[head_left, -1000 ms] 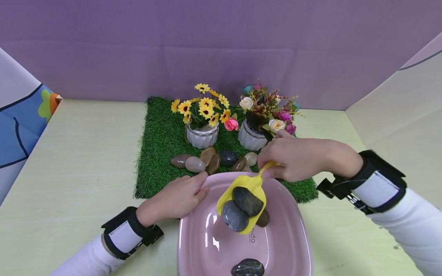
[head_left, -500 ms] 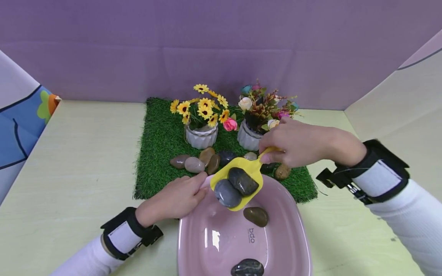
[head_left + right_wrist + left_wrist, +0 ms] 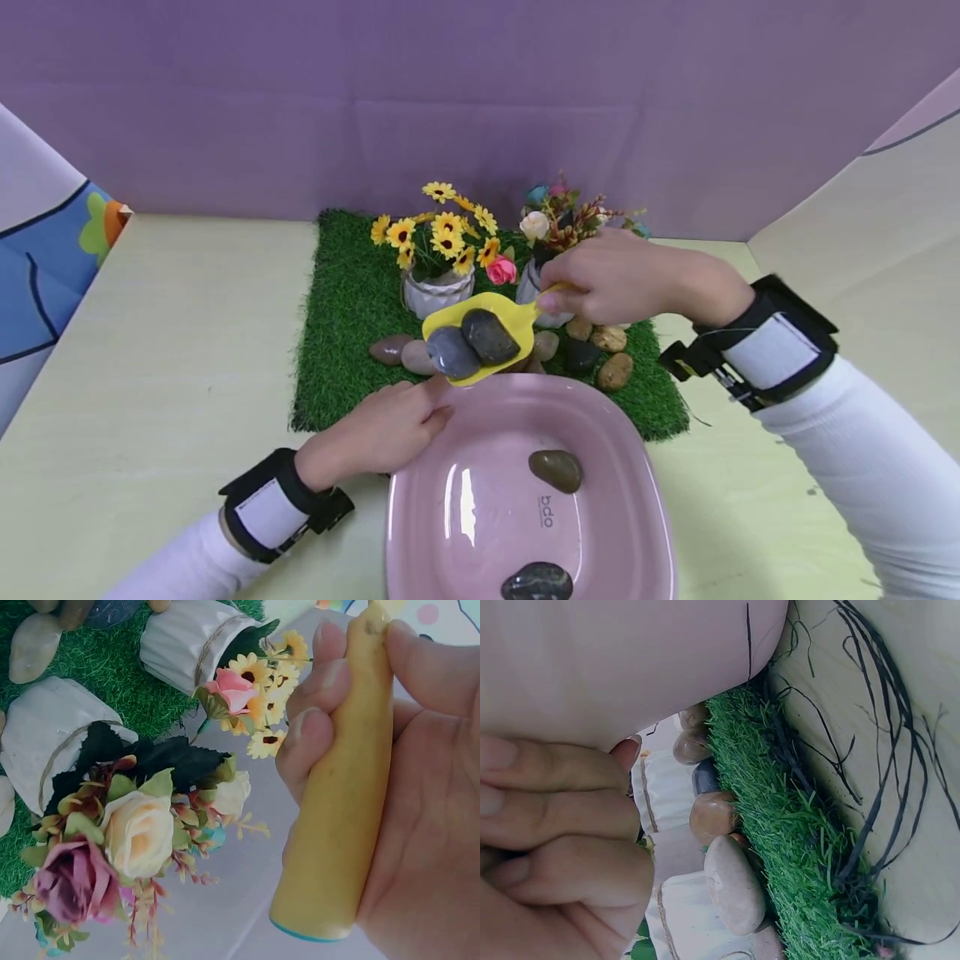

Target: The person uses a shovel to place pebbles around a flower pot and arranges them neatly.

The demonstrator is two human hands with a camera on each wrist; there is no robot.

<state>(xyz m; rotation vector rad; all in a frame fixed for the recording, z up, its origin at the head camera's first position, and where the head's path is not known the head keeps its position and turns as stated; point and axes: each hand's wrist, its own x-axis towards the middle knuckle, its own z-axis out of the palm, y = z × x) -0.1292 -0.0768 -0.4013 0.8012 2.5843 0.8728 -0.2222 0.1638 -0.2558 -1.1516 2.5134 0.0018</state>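
Observation:
My right hand (image 3: 611, 275) grips a yellow toy shovel (image 3: 517, 317) by its handle (image 3: 337, 795). Two smooth stones, a dark one (image 3: 489, 337) and a grey one (image 3: 452, 352), lie in the scoop. The shovel hangs over the far rim of a pink basin (image 3: 645, 467), above the row of stones on the turf. My left hand (image 3: 378, 429) holds the basin's far left rim; in the left wrist view its fingers (image 3: 562, 817) curl against the outer wall. Inside the basin lie a brown stone (image 3: 556, 471) and a black one (image 3: 537, 581).
Behind the basin, a green turf mat (image 3: 345, 292) bears several stones, among them a brown one (image 3: 615, 372). Two white pots stand on it, one with yellow flowers (image 3: 447, 233), one with mixed flowers (image 3: 536, 226). A purple backdrop (image 3: 480, 108) closes off the back.
The shovel with its two stones has moved from over the basin, away from me and slightly left, to the turf's stones. My left hand has stayed on the rim.

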